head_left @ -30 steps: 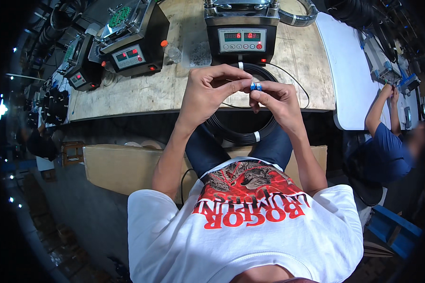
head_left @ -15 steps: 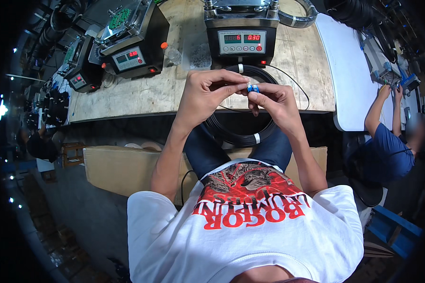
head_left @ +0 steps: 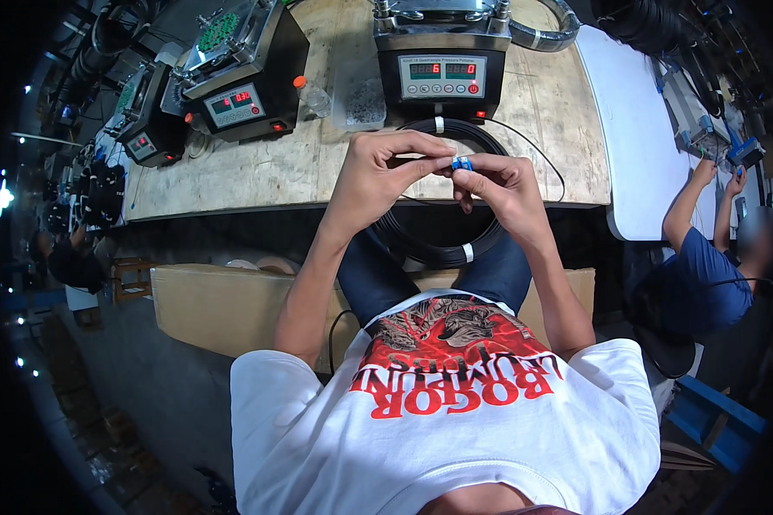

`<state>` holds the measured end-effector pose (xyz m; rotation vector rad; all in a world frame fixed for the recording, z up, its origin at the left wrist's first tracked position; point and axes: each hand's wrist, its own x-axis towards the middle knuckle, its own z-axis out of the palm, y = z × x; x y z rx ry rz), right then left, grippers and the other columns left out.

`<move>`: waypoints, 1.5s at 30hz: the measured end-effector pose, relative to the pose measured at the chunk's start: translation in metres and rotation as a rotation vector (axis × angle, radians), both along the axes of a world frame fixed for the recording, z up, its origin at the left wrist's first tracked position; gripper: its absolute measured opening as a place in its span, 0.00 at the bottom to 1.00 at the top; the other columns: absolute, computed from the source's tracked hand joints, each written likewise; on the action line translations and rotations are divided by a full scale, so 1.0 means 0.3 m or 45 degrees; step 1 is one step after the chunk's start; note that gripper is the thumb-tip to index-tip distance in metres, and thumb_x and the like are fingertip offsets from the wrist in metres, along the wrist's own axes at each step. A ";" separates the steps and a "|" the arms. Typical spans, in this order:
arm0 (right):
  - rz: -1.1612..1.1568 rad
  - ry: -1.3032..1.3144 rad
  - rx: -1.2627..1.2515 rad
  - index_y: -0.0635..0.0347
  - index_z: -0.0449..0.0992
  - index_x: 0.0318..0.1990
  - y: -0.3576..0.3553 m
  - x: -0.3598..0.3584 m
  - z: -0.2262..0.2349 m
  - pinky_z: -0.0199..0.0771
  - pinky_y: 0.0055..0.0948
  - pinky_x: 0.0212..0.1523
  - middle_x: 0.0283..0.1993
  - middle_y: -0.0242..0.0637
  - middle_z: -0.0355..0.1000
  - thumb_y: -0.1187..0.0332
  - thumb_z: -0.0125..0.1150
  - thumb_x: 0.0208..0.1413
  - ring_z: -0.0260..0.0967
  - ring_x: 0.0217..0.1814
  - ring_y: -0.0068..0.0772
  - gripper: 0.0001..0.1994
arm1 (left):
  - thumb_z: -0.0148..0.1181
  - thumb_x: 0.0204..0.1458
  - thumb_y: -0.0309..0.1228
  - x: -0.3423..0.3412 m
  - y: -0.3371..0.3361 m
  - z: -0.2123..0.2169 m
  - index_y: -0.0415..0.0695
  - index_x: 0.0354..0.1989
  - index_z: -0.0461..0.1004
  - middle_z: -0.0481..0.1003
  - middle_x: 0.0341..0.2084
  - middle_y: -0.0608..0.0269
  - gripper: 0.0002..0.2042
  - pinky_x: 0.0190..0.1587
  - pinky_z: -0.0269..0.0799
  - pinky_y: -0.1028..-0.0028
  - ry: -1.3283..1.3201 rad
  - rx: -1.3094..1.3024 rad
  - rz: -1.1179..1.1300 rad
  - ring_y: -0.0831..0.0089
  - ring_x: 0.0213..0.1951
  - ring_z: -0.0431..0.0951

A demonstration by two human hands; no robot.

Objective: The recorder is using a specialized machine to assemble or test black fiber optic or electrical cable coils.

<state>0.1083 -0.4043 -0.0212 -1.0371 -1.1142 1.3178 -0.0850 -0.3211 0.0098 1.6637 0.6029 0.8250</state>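
A small blue connector (head_left: pixel 463 163) is pinched between the thumb and fingers of my right hand (head_left: pixel 508 189), above the front edge of the bench. From the other side my left hand (head_left: pixel 371 176) closes its thumb and forefinger on the connector's left end; the fingertips hide that end. Beneath both hands lies a coil of black cable (head_left: pixel 438 254), partly on the bench and partly over my lap, bound with white bands.
A polishing machine (head_left: pixel 442 77) with a lit red display stands on the wooden bench (head_left: pixel 258 176). Left of it are a clear tray (head_left: pixel 358 105), an orange-capped bottle (head_left: pixel 315 99) and another machine (head_left: pixel 240 103). At the right, a co-worker (head_left: pixel 704 275) sits at a white table (head_left: pixel 588 112).
My left fingertips have shifted slightly right; the pale bit above them no longer shows. The display of the machine ahead reads differently. The co-worker's hands have moved.
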 end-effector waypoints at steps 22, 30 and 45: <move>-0.087 -0.040 -0.080 0.74 0.80 0.43 -0.013 0.011 -0.010 0.73 0.22 0.36 0.29 0.35 0.75 0.73 0.62 0.60 0.72 0.30 0.23 0.10 | 0.66 0.49 0.23 -0.140 0.662 -0.532 0.34 0.40 0.81 0.83 0.29 0.55 0.10 0.38 0.78 0.73 0.886 0.226 0.148 0.74 0.34 0.83; -0.230 -0.317 0.045 0.68 0.83 0.43 0.003 0.039 -0.011 0.57 0.18 0.31 0.27 0.28 0.75 0.68 0.67 0.59 0.58 0.28 0.13 0.11 | 0.71 0.36 0.26 -0.045 0.786 -0.703 0.37 0.40 0.80 0.81 0.36 0.43 0.18 0.45 0.78 0.62 1.254 0.372 0.102 0.51 0.43 0.82; -0.233 -0.218 -0.141 0.69 0.82 0.44 -0.008 0.055 0.016 0.57 0.17 0.17 0.29 0.34 0.79 0.68 0.65 0.60 0.62 0.16 0.15 0.11 | 0.69 0.34 0.23 -0.087 0.755 -0.612 0.36 0.37 0.80 0.80 0.32 0.42 0.17 0.42 0.77 0.62 1.258 0.393 0.120 0.52 0.39 0.82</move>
